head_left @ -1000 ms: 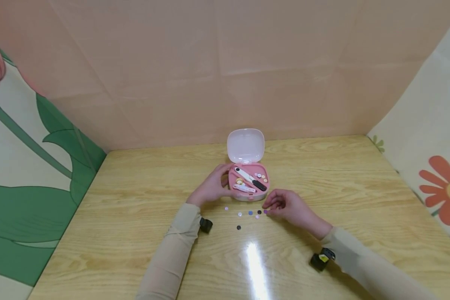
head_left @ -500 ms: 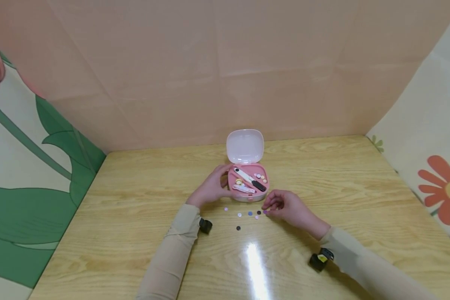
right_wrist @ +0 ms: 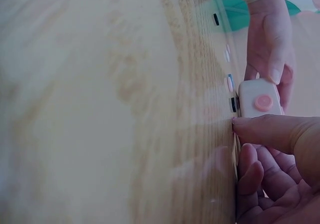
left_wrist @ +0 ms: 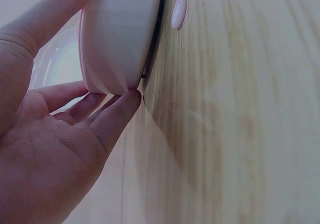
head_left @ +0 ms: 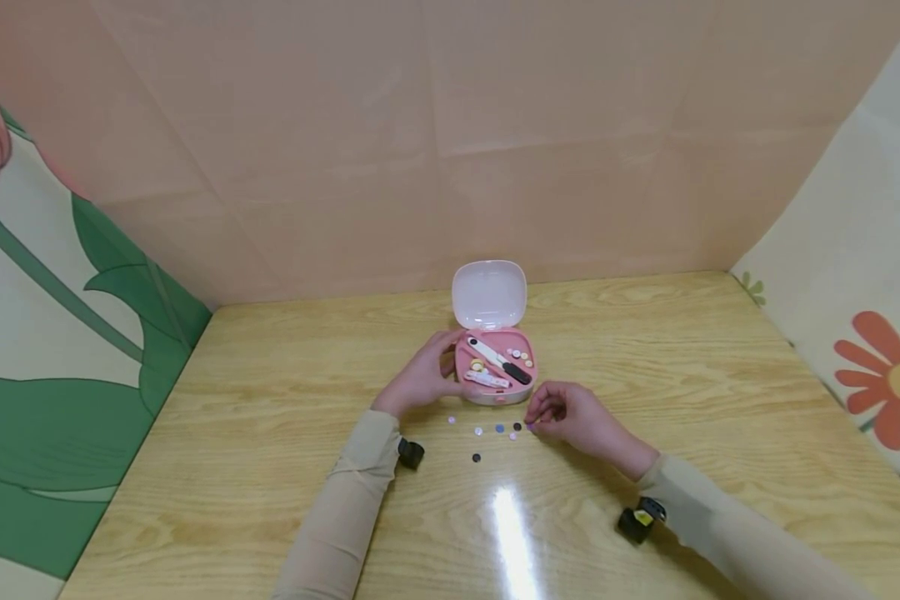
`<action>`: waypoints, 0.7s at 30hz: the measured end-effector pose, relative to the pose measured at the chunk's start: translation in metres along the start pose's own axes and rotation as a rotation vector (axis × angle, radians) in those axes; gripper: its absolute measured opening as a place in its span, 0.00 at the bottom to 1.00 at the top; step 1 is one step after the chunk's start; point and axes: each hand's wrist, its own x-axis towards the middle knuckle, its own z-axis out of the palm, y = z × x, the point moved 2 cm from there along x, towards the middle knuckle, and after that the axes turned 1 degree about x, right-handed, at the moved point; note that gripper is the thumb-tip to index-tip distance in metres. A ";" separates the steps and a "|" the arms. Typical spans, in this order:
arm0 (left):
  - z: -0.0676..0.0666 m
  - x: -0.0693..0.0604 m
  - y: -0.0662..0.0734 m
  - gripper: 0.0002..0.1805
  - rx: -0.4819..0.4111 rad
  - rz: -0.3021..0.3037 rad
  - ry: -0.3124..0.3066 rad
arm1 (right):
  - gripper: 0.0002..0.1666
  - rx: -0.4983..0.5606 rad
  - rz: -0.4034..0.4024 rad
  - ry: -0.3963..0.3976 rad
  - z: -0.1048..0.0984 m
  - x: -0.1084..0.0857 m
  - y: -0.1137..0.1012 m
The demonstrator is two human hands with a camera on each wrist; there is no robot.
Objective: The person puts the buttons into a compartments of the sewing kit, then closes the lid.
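Observation:
My left hand (head_left: pixel 422 375) holds the left side of a small pink and white box (head_left: pixel 498 400), its lid (head_left: pixel 489 295) raised. In the left wrist view, thumb and fingers lie on the box's pale wall (left_wrist: pixel 120 34). Inside sit a white-and-black slim tool (head_left: pixel 499 361), a pale patterned piece (head_left: pixel 487 380) and several buttons (head_left: pixel 521 357). Just right of the front, the tip of my right thumb touches a purple button (head_left: pixel 529 427) on the table. My right hand (head_left: pixel 577 417) has its other fingers bent, apart from the thumb in the right wrist view.
Before the box lie more buttons: a blue one (head_left: pixel 499 428), a white one (head_left: pixel 478 432), two pink, including the left one (head_left: pixel 452 419), and two black, including the near one (head_left: pixel 476 457). The wooden table (head_left: pixel 307 358) meets a pinkish backdrop (head_left: pixel 330 167) behind.
Both hands keep almost the same pose. The right thumb now covers a little more of the purple button. The box and other buttons stay put, apart from a slight shift of view.

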 end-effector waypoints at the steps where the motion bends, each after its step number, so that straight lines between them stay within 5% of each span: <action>1: 0.000 0.000 0.000 0.52 -0.003 0.001 0.000 | 0.11 0.005 -0.001 -0.002 0.000 0.000 0.000; 21: 0.000 0.001 -0.002 0.53 -0.011 -0.013 0.004 | 0.11 0.059 -0.043 -0.053 -0.005 -0.001 0.005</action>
